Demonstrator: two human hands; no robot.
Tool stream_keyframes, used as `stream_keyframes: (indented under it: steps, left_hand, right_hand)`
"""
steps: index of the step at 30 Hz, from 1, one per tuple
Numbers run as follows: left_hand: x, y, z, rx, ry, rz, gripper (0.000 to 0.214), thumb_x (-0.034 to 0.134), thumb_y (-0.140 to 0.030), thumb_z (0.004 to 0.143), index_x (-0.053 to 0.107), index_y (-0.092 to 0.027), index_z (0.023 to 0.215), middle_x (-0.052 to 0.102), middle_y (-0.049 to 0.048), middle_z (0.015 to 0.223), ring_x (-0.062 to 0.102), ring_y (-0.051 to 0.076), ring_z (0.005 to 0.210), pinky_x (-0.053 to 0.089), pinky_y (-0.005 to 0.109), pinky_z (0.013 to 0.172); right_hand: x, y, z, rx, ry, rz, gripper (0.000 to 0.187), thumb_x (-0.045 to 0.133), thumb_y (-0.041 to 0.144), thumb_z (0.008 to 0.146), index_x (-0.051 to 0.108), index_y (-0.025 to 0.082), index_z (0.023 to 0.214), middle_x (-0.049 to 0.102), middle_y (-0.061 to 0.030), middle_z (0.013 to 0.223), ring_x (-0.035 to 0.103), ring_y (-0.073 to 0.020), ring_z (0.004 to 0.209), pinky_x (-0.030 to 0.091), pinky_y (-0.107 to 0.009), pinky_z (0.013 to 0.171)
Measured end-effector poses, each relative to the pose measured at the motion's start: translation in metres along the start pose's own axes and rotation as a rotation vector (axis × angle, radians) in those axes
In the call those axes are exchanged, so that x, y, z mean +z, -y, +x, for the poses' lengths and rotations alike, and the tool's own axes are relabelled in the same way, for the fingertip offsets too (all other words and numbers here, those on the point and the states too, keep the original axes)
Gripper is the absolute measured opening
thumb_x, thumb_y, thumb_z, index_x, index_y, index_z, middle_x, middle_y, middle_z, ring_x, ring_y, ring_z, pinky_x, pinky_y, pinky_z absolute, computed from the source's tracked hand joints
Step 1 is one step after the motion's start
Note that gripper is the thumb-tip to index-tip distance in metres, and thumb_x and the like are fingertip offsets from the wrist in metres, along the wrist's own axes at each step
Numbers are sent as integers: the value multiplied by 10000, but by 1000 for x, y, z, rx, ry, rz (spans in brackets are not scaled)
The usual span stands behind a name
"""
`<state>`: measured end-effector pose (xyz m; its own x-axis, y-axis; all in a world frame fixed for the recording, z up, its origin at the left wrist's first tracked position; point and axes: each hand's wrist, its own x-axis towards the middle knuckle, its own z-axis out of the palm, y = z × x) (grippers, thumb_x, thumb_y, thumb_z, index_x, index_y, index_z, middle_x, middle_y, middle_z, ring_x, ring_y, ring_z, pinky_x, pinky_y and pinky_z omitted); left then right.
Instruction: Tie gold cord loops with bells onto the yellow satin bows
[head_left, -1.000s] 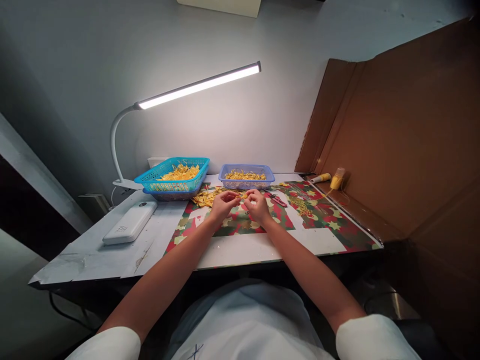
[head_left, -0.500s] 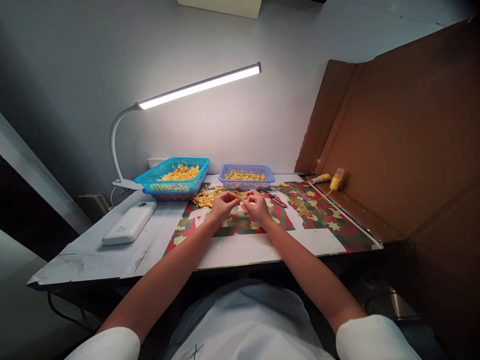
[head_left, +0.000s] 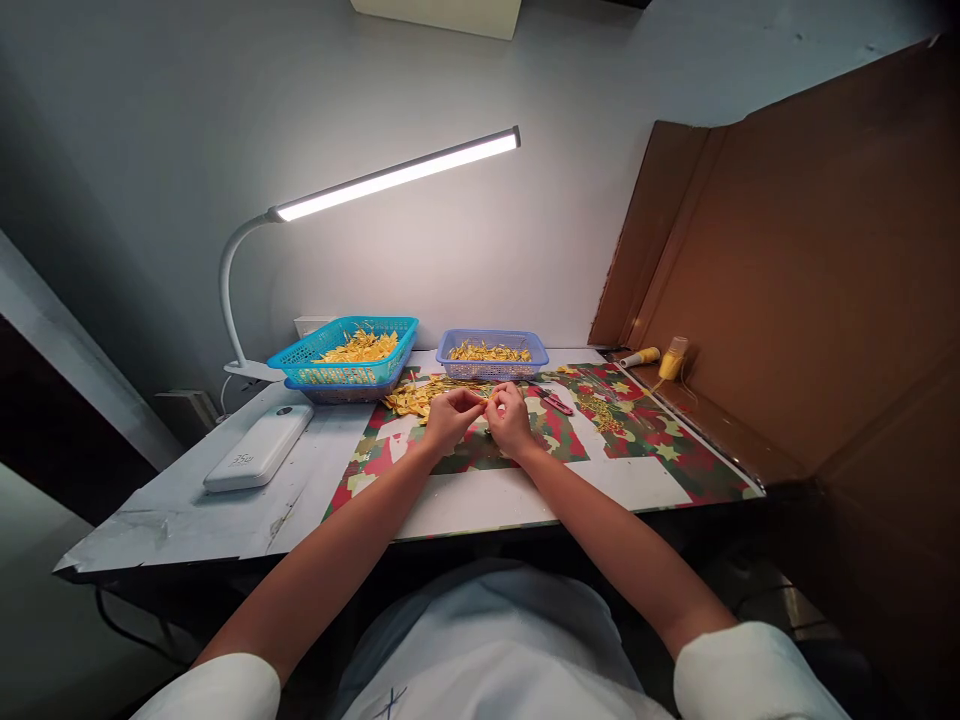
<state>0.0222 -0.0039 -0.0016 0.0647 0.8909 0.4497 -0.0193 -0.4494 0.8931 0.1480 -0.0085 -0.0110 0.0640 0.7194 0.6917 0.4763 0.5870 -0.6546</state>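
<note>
My left hand (head_left: pixel 451 417) and my right hand (head_left: pixel 510 418) meet fingertip to fingertip above the patterned mat (head_left: pixel 480 453). Both are closed in a pinch around something small, and the fingers cover most of it. Just behind and to the left of them lies a loose pile of yellow-gold leaf-like pieces (head_left: pixel 411 400). Beyond the hands stands a lavender basket (head_left: pixel 491 369) holding thin golden pieces (head_left: pixel 487 351). Pink-handled snips (head_left: pixel 557 402) rest on the mat right of my right hand.
A turquoise basket (head_left: pixel 300 360) full of yellow pieces is stacked on another at the back left. A white power bank (head_left: pixel 259 449) lies left. The lit lamp (head_left: pixel 405 172) arches overhead. Golden strands (head_left: pixel 602 412), a small yellow bottle (head_left: pixel 673 358) and a cardboard panel (head_left: pixel 795 250) are on the right.
My hands have drawn closer together, the left moving slightly right and the right slightly left, so the fingertips now meet. The objects on the table stay where they were.
</note>
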Motion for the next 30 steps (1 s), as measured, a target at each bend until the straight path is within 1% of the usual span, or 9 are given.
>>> stream_keyframes:
  steps: [3, 6, 10, 12, 15, 17, 21, 24, 30]
  left_hand:
    - [-2, 0, 1, 13, -45, 16, 187, 767, -294, 580, 653, -157, 635, 664, 19, 625, 609, 135, 580, 490, 255, 586]
    - [-6, 1, 3, 41, -75, 56, 189, 767, -299, 593, 658, -155, 650, 668, 24, 638, 611, 138, 583, 484, 251, 573]
    - [-9, 3, 4, 37, -79, 55, 174, 749, -293, 614, 660, -154, 667, 670, 27, 648, 617, 144, 594, 484, 256, 580]
    - [-8, 3, 4, 38, -68, 60, 171, 749, -290, 614, 657, -155, 665, 668, 26, 643, 617, 145, 592, 483, 258, 581]
    - [-7, 0, 3, 66, -20, 87, 173, 750, -303, 619, 657, -163, 658, 674, 31, 650, 620, 150, 596, 489, 264, 588]
    - [-6, -2, 1, 95, 11, 128, 162, 744, -309, 632, 661, -171, 648, 680, 34, 650, 625, 155, 598, 493, 268, 593]
    - [-5, -6, -1, 169, 32, 234, 121, 721, -301, 665, 679, -189, 647, 693, 34, 653, 630, 162, 606, 497, 273, 619]
    - [-6, -7, -1, 220, 51, 300, 103, 706, -297, 682, 684, -201, 651, 689, 26, 636, 621, 161, 596, 490, 271, 620]
    - [-7, -4, 0, 335, 106, 443, 49, 659, -227, 709, 679, -218, 665, 696, 21, 646, 628, 166, 596, 466, 262, 606]
  right_hand:
    - [-5, 0, 3, 9, 23, -1, 192, 503, 225, 800, 503, 206, 609, 575, -75, 862, 528, -215, 891, 427, -370, 833]
    - [-17, 2, 8, -2, 111, 50, 127, 614, 302, 752, 543, 204, 710, 591, -50, 845, 558, -207, 868, 441, -359, 822]
    - [-30, 3, 12, 49, 242, 177, 248, 678, 324, 694, 580, 215, 895, 641, -28, 853, 606, -192, 829, 470, -321, 743]
    - [-31, 3, 13, 68, 260, 216, 217, 683, 334, 691, 604, 216, 854, 661, -27, 836, 617, -191, 811, 474, -317, 732]
    - [-28, 2, 13, 132, 211, 235, 163, 673, 351, 700, 613, 208, 747, 662, -21, 756, 614, -184, 740, 474, -318, 711]
    - [-27, 1, 14, 184, 195, 258, 160, 645, 363, 723, 618, 205, 728, 660, -21, 735, 608, -178, 719, 472, -312, 693]
    - [-28, -1, 19, 236, 261, 299, 179, 595, 370, 744, 646, 199, 725, 667, -23, 760, 593, -169, 732, 464, -295, 673]
    - [-28, -2, 20, 232, 324, 311, 155, 601, 343, 724, 631, 193, 694, 633, 0, 698, 558, -146, 665, 453, -272, 630]
    - [-20, -3, 18, 291, 339, 372, 201, 555, 365, 752, 531, 200, 638, 537, 25, 633, 487, -125, 602, 422, -253, 577]
